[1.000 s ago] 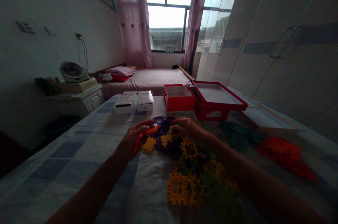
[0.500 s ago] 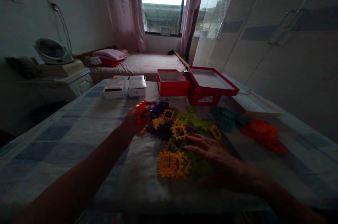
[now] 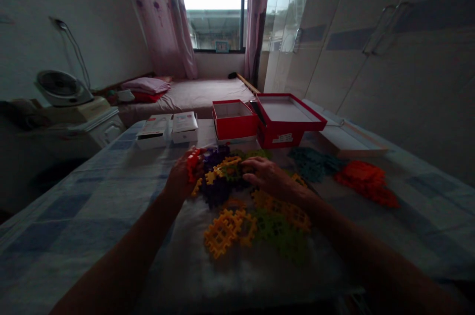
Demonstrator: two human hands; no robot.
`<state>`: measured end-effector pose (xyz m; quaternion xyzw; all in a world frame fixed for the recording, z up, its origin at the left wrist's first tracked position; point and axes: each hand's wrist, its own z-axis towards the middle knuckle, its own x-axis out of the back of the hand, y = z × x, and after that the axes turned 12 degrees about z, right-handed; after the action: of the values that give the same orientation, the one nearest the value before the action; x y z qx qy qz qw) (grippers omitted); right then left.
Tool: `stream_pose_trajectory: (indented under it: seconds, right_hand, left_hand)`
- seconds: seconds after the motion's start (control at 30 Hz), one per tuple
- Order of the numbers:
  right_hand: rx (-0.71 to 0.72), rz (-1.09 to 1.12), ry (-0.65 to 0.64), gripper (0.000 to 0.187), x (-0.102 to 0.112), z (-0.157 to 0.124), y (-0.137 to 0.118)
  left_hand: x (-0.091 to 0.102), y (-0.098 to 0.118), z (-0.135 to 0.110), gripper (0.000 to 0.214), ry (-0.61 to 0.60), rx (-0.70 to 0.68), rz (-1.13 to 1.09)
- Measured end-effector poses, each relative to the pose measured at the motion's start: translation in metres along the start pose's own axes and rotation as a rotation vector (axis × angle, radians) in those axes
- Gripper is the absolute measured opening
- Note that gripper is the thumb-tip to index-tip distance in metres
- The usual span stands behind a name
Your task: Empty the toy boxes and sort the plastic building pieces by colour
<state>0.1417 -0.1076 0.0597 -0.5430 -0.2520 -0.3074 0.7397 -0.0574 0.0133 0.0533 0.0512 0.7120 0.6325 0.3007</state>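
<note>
My left hand (image 3: pixel 180 176) is closed around red interlocking plastic tiles (image 3: pixel 193 164), held upright at the left side of the pile. My right hand (image 3: pixel 269 176) reaches into the pile, with its thumb and fingers closed on the edge of a green interlocking tile (image 3: pixel 233 172). Yellow tiles (image 3: pixel 211 177) lie against it, between my hands. Purple tiles (image 3: pixel 217 191) are heaped beneath and behind. Nearer to me are loose yellow tiles (image 3: pixel 222 233) and green tiles (image 3: pixel 285 236). My right wrist and forearm cover part of the pile.
Orange-red tiles (image 3: pixel 367 181) and teal tiles (image 3: pixel 313 162) form separate heaps on the right. Behind stand two white boxes (image 3: pixel 184 135), an open red box (image 3: pixel 237 129), another red box (image 3: pixel 284 136) with a tilted lid, and a shallow tray (image 3: pixel 345 146). A checked cloth (image 3: pixel 92 206) covers the table.
My right hand has moved forward and left into the pile, and its fingers have closed on a tile. My left hand still grips the red tiles. The head view has shifted slightly right.
</note>
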Motion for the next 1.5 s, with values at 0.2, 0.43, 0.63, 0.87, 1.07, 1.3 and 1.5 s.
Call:
stream_pose_trajectory:
  seconds: [0.2,0.43,0.63,0.87,1.07,1.3,1.5]
  right_hand:
    - [-0.086,0.540,0.030,0.055,-0.014,-0.021,-0.046]
    - [-0.018,0.499,0.290,0.038,-0.038,-0.028,-0.067]
    - [0.029,0.430,0.406,0.020,-0.027,-0.047,-0.059]
    - [-0.094,0.363,0.534,0.016,-0.012,-0.072,-0.055]
    - [-0.353,0.193,0.748,0.040,0.045,-0.110,-0.006]
    - [-0.420,-0.518,0.581,0.038,0.110,-0.165,0.093]
    - [-0.358,-0.844,0.545,0.040,0.106,-0.172,0.103]
  left_hand:
    - [-0.043,0.005,-0.025,0.030,0.134,-0.237,0.560]
    - [-0.073,0.004,-0.047,0.036,0.231,-0.451,0.901]
    - [-0.093,0.002,-0.061,0.032,0.128,-0.444,0.765]
    - [-0.127,-0.022,-0.069,0.020,-0.041,-0.392,0.594]
    - [-0.119,-0.015,-0.054,0.028,-0.054,-0.514,0.736]
    - [-0.033,-0.005,0.000,0.028,0.265,-0.671,1.021]
    - [-0.003,-0.022,0.005,0.027,0.333,-0.679,1.268]
